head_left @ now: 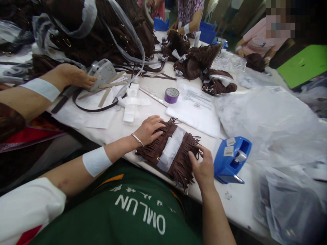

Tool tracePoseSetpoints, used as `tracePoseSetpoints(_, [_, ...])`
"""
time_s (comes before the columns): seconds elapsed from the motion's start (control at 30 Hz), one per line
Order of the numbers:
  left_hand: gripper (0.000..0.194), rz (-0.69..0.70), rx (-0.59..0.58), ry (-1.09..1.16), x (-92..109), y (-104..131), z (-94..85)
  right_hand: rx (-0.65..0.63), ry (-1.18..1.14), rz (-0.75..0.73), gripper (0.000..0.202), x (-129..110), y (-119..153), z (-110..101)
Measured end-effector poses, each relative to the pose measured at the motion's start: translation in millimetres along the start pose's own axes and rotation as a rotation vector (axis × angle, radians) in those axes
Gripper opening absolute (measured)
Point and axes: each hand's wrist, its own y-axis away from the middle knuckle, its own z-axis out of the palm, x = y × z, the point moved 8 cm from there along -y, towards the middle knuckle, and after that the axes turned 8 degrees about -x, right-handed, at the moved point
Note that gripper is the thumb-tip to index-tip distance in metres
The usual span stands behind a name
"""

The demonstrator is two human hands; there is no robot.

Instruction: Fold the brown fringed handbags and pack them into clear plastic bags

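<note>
A brown fringed bag (168, 149) lies flat at the table's near edge, with a strip of translucent white wrap (171, 148) across its middle. On its left fringe rests my left hand (150, 131), fingers spread, a bangle at the wrist. My right hand (203, 165) touches the fringe on the opposite side, thumb and fingers apart. Just right of that hand stands a blue tape dispenser (231, 158). Beyond the bag are a purple-edged tape roll (171, 95) and a printed white bag (195, 109).
A co-worker's hand (76, 76) reaches in at the left, by a clear dispenser (103, 72) and brown straps. Brown bags (102, 30) are heaped at the back left. Plastic bags (276, 126) cover the right side. Other people stand across the table (245, 190).
</note>
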Motion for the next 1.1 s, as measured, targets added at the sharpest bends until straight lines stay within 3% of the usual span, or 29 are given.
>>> tracePoseSetpoints(0.07, [0.032, 0.054, -0.150, 0.002, 11.1, 0.6, 21.8, -0.099, 0.052, -0.089, 0.023, -10.9, 3.2, 12.1])
tracePoseSetpoints(0.17, [0.037, -0.007, -0.289, -0.013, -7.4, 12.6, 44.6, -0.131, 0.164, -0.033, 0.015, 14.2, 15.9, 7.8])
tracePoseSetpoints(0.27, [0.037, -0.103, -0.252, 0.021, -35.0, 25.7, 38.6, -0.107, 0.188, 0.061, 0.018, 41.8, 29.7, -12.4])
tracePoseSetpoints(0.33, [0.038, -0.150, -0.151, 0.057, -39.5, 29.1, 22.3, -0.017, 0.160, 0.084, 0.025, 36.7, 33.4, -27.6])
tracePoseSetpoints(0.4, [0.041, -0.138, -0.076, 0.071, -26.2, 27.8, 8.4, 0.049, 0.107, 0.034, 0.032, 10.4, 31.2, -32.0])
tracePoseSetpoints(0.43, [0.043, -0.101, -0.082, 0.066, -13.9, 25.9, 6.6, 0.020, 0.079, -0.019, 0.034, -7.4, 28.2, -26.1])
tracePoseSetpoints(0.5, [0.045, 0.000, -0.199, 0.047, 12.6, 23.3, 16.4, -0.151, 0.050, -0.137, 0.031, -41.2, 22.6, -1.9])
tracePoseSetpoints(0.57, [0.048, 0.038, -0.336, 0.029, 26.4, 25.9, 33.4, -0.317, 0.077, -0.194, 0.023, -57.9, 21.5, 21.3])
tracePoseSetpoints(0.7, [0.049, -0.048, -0.427, 0.018, 15.5, 36.4, 53.6, -0.366, 0.176, -0.196, 0.017, -40.5, 24.1, 24.6])
tracePoseSetpoints(0.9, [0.049, -0.062, -0.398, 0.045, 7.7, 41.4, 54.2, -0.338, 0.337, -0.154, 0.019, 6.9, 46.3, -14.4])
tracePoseSetpoints(1.0, [0.048, -0.066, -0.389, 0.057, 9.7, 40.4, 54.2, -0.217, 0.295, -0.120, 0.032, -4.7, 50.9, -30.7])
tracePoseSetpoints(1.1, [0.048, -0.080, -0.392, 0.058, 10.0, 39.5, 54.7, -0.197, 0.169, -0.155, 0.031, -27.6, 44.1, -24.8])
